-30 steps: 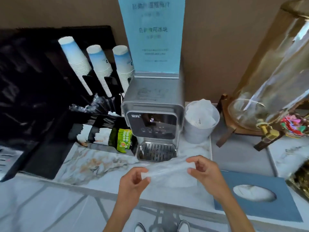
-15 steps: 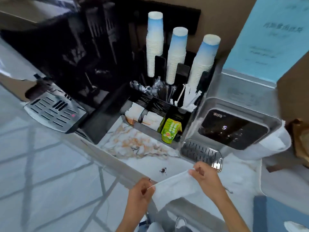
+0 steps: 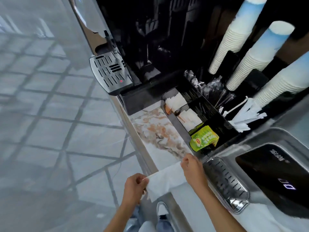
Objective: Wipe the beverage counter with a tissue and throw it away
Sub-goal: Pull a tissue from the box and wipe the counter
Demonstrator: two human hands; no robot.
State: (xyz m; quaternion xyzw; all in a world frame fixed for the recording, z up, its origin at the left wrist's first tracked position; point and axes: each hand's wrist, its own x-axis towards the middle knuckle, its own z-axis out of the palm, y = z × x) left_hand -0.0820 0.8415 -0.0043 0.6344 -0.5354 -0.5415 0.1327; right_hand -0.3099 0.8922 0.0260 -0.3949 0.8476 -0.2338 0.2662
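Observation:
A white tissue [image 3: 164, 180] is stretched between my two hands over the front edge of the marble beverage counter [image 3: 157, 131]. My left hand [image 3: 136, 185] pinches its near corner, out past the counter's edge above the floor. My right hand [image 3: 192, 168] holds its far corner, low over the counter beside the dispenser's drip tray [image 3: 225, 181]. The tissue hangs slack between them. The view is strongly tilted.
A black organiser [image 3: 200, 114] holds napkins, stirrers and a green tea box [image 3: 204, 138]. Stacks of paper cups [image 3: 234, 39] lean behind it. A black coffee machine with a metal drip grille [image 3: 110, 74] stands left. The grey water dispenser [image 3: 270, 173] is at right.
The view has swung left and tilted steeply. Both hands still hold the tissue, now at the counter's front edge by the drip tray; the dark stain seen earlier is out of sight.

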